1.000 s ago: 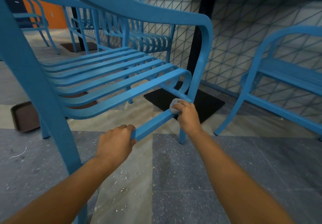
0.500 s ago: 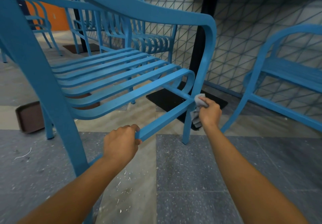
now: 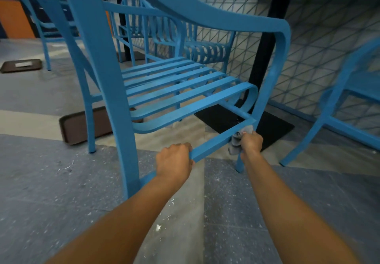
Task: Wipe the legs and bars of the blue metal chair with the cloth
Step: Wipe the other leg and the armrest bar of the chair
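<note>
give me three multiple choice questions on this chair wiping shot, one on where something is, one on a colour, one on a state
1. Where is the cloth?
A. on the seat slats
B. at the far end of the low side bar, by the front leg
C. lying on the floor

2. What colour is the tray lying on the floor under the chair?
A. brown
B. white
C. green

3. What is the left hand doing?
A. hanging free
B. resting flat on the floor
C. gripping the low side bar

Answers:
1 B: the right hand holds the cloth where the bar meets the leg.
2 A: the tray shows dark brown against the grey floor.
3 C: its fingers are curled over the bar's near end.
</note>
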Demonstrator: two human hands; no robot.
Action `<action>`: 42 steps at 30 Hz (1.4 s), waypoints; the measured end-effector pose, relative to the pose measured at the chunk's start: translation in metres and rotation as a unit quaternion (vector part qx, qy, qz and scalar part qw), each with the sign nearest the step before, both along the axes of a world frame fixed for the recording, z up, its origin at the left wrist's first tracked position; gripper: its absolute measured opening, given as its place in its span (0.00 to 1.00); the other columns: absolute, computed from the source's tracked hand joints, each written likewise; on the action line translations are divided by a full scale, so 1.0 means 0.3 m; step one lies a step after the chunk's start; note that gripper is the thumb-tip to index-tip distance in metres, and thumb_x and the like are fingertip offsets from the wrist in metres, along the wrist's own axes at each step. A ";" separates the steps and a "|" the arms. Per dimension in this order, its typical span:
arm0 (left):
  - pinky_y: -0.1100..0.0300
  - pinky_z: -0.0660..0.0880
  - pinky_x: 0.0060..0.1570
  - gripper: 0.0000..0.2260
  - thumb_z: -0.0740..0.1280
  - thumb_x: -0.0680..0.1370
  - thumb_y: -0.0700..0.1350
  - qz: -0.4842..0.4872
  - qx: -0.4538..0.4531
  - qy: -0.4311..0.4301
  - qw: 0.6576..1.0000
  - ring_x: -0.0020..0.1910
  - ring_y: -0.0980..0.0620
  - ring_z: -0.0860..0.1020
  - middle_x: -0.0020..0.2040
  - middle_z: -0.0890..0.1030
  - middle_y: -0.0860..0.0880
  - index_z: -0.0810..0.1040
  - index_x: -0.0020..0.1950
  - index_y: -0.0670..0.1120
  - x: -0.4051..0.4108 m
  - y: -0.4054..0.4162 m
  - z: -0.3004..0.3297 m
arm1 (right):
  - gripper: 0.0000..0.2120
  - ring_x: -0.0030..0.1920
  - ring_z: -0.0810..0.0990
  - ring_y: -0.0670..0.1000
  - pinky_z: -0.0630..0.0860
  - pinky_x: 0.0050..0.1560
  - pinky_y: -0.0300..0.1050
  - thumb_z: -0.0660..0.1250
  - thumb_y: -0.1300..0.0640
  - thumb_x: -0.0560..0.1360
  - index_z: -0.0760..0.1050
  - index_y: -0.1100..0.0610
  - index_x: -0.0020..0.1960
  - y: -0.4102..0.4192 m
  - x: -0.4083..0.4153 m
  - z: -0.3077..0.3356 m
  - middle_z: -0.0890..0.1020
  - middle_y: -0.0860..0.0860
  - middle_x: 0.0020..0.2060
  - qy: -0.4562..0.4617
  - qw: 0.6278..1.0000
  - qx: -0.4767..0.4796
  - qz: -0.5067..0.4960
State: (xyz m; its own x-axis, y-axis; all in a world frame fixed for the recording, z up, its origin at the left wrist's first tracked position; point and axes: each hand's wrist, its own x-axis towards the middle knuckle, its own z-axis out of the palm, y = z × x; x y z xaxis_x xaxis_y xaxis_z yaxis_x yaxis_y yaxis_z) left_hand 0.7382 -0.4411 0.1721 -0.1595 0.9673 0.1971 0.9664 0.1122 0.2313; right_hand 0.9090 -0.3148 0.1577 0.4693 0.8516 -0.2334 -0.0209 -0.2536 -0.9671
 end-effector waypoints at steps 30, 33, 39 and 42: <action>0.61 0.76 0.52 0.27 0.76 0.60 0.59 -0.282 0.108 0.126 0.945 0.53 0.54 0.80 0.56 0.80 0.53 0.76 0.56 0.53 -0.138 -0.287 -0.099 | 0.13 0.57 0.67 0.56 0.58 0.49 0.39 0.59 0.59 0.77 0.74 0.55 0.61 -0.276 -0.214 0.011 0.72 0.52 0.60 -0.536 0.764 0.178 0.313; 0.61 0.77 0.52 0.28 0.75 0.61 0.60 -0.325 0.098 0.147 0.929 0.54 0.54 0.79 0.56 0.80 0.54 0.73 0.57 0.53 -0.176 -0.330 -0.117 | 0.13 0.55 0.69 0.55 0.57 0.48 0.39 0.60 0.61 0.76 0.75 0.55 0.59 -0.327 -0.239 -0.001 0.75 0.51 0.58 -0.523 0.760 0.198 0.331; 0.63 0.77 0.49 0.24 0.71 0.66 0.58 -0.339 0.063 0.146 0.927 0.52 0.56 0.79 0.56 0.79 0.55 0.72 0.59 0.54 -0.313 -0.448 -0.107 | 0.11 0.50 0.76 0.52 0.74 0.53 0.45 0.61 0.64 0.76 0.77 0.49 0.50 -0.537 -0.287 -0.018 0.77 0.52 0.50 -0.390 0.829 0.183 0.358; 0.64 0.76 0.46 0.22 0.70 0.67 0.59 -0.294 0.040 0.141 0.945 0.49 0.57 0.80 0.54 0.80 0.56 0.74 0.59 0.55 -0.414 -0.530 -0.115 | 0.10 0.50 0.76 0.50 0.71 0.50 0.40 0.61 0.62 0.77 0.77 0.51 0.52 -0.703 -0.302 -0.080 0.76 0.49 0.49 -0.387 0.832 0.176 0.357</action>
State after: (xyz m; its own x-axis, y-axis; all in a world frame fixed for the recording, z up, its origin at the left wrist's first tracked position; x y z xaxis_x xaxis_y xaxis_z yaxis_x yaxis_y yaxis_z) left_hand 0.6141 -0.6001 0.1375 0.4704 0.8525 0.2279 0.8806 -0.4702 -0.0589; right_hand 0.8185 -0.5257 0.1338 -0.2915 0.9293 0.2267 0.6764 0.3678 -0.6381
